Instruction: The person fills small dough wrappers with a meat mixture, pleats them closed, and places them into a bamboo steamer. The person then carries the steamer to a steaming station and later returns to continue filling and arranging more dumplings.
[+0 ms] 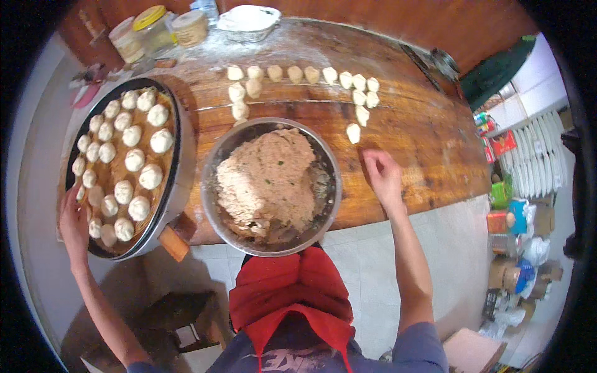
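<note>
My left hand (74, 217) reaches over the left rim of a round steamer pan (175, 186) and its fingertips touch a small bun at the edge; whether they grip it I cannot tell. Several pleated buns (150, 176) sit inside on a brown woven liner. In front of me a steel bowl (333, 205) holds minced filling (280, 172) with a paler, doughy-looking patch at its left. My right hand (385, 179) hovers or rests by the wooden table's front right part, thumb and fingers curled towards each other, nothing visible between them. Just beyond it lies a flat dough piece (353, 133).
More dough pieces (295, 74) form rows across the wooden table (429, 140). Jars (154, 30) and a lidded white container (248, 22) stand at the back left, near scattered flour. A wooden handle (174, 243) juts from the pan. A dark stool (182, 312) stands below.
</note>
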### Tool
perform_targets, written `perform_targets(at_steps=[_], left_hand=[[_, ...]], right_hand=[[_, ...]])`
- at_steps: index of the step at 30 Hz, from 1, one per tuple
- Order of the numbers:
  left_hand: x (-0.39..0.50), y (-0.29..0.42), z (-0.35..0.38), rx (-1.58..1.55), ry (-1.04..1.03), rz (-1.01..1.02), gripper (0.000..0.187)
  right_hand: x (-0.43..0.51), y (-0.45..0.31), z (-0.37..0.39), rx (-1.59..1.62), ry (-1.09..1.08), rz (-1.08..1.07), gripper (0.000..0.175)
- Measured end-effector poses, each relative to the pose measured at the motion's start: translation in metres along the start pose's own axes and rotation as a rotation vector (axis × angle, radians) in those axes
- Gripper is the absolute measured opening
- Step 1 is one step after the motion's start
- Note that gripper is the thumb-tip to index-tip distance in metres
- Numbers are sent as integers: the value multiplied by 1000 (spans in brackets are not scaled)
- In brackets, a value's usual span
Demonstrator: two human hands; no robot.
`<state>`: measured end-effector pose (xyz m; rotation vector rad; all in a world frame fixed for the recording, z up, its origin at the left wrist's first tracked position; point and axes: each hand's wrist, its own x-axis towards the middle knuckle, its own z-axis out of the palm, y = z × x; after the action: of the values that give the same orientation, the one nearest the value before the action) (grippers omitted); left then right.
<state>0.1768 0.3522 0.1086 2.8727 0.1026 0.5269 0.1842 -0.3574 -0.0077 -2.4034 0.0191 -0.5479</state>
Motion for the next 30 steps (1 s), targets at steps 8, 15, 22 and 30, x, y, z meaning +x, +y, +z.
perform_targets(at_steps=[8,15,22,30], left_hand=[[-86,162,-30,-262,-89,76,22],[-118,243,-25,-559,-327,129,13],[-162,298,21,-965,-676,241,19],[-190,384,76,-981,-691,667,34]], right_hand=[[103,26,10,-353,-161,-371,46],[133,40,3,-510,-349,-249,32],[66,20,4,-224,-72,132,30],[53,1,23,-218,-68,-109,26]])
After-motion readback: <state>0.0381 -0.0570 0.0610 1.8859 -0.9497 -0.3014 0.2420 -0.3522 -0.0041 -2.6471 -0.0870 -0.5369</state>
